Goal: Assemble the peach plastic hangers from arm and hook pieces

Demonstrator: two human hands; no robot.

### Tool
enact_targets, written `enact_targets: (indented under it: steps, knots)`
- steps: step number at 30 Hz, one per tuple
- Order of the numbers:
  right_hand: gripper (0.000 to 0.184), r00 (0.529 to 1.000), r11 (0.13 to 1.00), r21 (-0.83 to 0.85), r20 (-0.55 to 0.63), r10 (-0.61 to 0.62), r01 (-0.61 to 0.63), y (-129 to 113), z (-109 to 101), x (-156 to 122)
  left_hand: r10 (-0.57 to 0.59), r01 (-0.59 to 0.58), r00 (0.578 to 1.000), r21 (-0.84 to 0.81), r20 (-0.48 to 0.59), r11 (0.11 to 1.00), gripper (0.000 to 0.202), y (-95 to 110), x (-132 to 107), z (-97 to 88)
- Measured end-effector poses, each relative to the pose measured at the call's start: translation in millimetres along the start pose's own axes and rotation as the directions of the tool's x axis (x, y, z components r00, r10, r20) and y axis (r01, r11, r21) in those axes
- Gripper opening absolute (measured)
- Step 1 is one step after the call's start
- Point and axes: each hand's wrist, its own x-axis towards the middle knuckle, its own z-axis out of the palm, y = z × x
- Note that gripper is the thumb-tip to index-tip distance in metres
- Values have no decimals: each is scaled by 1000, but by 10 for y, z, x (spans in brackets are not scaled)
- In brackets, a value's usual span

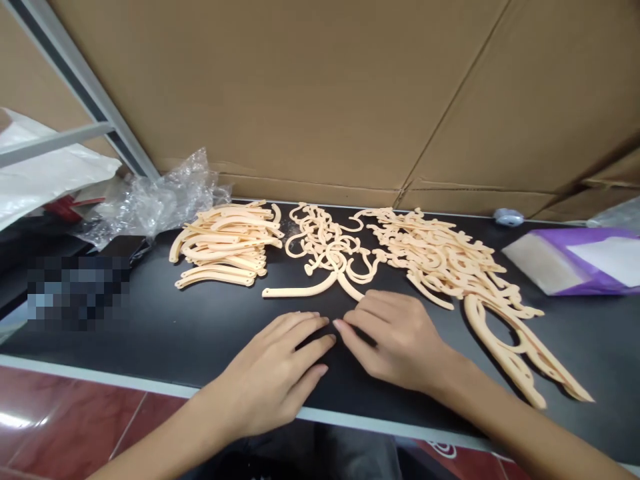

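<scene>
Left hand (280, 367): flat on the tabletop (165, 327), fingers loosely spread, holding nothing.
Right hand (395, 340): flat and empty, fingertips just beside the left's.
Strip (300, 291): lies loose just beyond both hands.
Hooks (327, 243): piled far centre.
Room: bare tabletop to the left; near edge under the wrists.

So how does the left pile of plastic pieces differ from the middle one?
The left pile holds long, gently curved strips; the middle pile holds smaller hooks with tight curls. The left pile is stacked with its pieces aligned; the middle pile is a loose tangle. Both are the same pale peach plastic and lie on the black table.
</scene>
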Motion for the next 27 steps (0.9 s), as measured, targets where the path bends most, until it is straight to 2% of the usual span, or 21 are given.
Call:
enact_targets:
  steps: [4, 7, 11, 17, 20, 23, 25, 27]
  knots:
    - [16, 995, 997, -1, 69, 73, -73, -252, 3, -133, -5, 5, 1000, -5, 2, 1000, 31, -21, 0, 7]
    - [18, 984, 986, -4, 52, 169, -169, -354, 9, -269, 12, -12, 1000, 29, -4, 1000, 34, -22, 12, 12]
    - [21, 970, 974, -9, 97, 224, -224, -382, 7, -336, 52, -50, 998, 78, -30, 996, 35, -40, -3, 40]
    - [21, 967, 974, 9, 117, 225, -227, -374, 6, -320, 100, -94, 994, 127, -38, 987, 39, -135, -19, 83]
    - [18, 974, 976, 22, 71, 215, -217, -388, 5, -341, 94, -90, 995, 127, -25, 988, 40, -164, -13, 88]
    - [11, 975, 975, 30, -29, 221, -221, -351, -69, -421, 96, -93, 995, 130, -17, 987, 40, -174, -2, 75]
    - [10, 958, 962, -13, -103, 269, -272, -270, -176, -536, 104, -101, 994, 134, -16, 986, 40, -180, 7, 58]
    - [15, 920, 919, -123, -176, 351, -374, -151, -315, -706, 121, -117, 992, 138, -23, 984, 38, -190, 31, 39]
